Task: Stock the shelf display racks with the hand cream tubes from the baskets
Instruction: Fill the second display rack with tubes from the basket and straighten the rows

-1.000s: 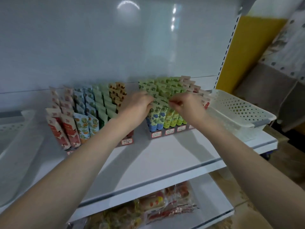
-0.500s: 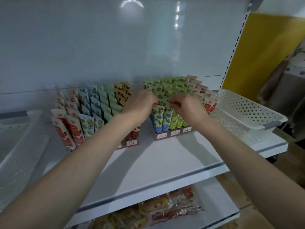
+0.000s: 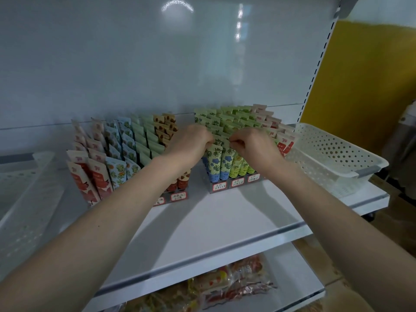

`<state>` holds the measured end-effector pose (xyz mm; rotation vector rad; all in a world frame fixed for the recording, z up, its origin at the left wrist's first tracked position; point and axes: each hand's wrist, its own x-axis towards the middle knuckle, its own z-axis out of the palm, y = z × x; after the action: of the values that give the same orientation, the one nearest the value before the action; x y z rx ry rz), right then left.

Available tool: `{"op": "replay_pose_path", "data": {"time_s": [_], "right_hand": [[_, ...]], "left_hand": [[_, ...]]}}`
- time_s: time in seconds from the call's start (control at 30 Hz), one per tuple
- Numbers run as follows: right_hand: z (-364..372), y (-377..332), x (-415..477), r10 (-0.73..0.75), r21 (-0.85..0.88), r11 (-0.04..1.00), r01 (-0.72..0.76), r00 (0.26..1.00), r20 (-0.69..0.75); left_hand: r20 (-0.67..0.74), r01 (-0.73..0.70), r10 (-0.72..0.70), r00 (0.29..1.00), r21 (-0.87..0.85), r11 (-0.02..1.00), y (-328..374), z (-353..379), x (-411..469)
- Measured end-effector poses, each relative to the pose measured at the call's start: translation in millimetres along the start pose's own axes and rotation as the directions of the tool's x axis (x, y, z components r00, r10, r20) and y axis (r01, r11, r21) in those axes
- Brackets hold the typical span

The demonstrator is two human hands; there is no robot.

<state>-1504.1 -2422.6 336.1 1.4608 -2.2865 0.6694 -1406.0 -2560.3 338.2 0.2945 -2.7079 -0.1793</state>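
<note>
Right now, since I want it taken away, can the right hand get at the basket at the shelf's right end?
Probably yes: the basket sits close beside the right hand, open-topped; only the outer tubes stand between, low enough to pass over.

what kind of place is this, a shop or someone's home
Most likely a shop. White retail shelving with a slotted upright, display racks of hand cream tubes fronted by handwritten labels, and bagged snacks on the shelf below all point to a store aisle.
</note>
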Motion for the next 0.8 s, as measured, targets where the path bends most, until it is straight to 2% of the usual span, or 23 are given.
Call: {"op": "replay_pose_path", "data": {"time_s": [0.4, 0.67, 0.8], "right_hand": [[-8, 1, 3, 0.033, 0.041, 0.999, -0.036, 0.998, 0.055], [-16, 3, 10, 0.026, 0.108, 0.994, -0.026, 1.0, 0.005], [-19, 1, 15, 0.036, 0.099, 0.994, -0.038, 0.999, 0.023]], "left_hand": [[0.032, -0.027, 0.028, 0.999, -0.029, 0.999, 2, -5, 5], [0.035, -0.08, 0.083, 0.996, -0.087, 0.993, -1, -12, 3], [-0.068, -0.093, 0.088, 0.994, -0.068, 0.993, -5, -15, 4]]}}
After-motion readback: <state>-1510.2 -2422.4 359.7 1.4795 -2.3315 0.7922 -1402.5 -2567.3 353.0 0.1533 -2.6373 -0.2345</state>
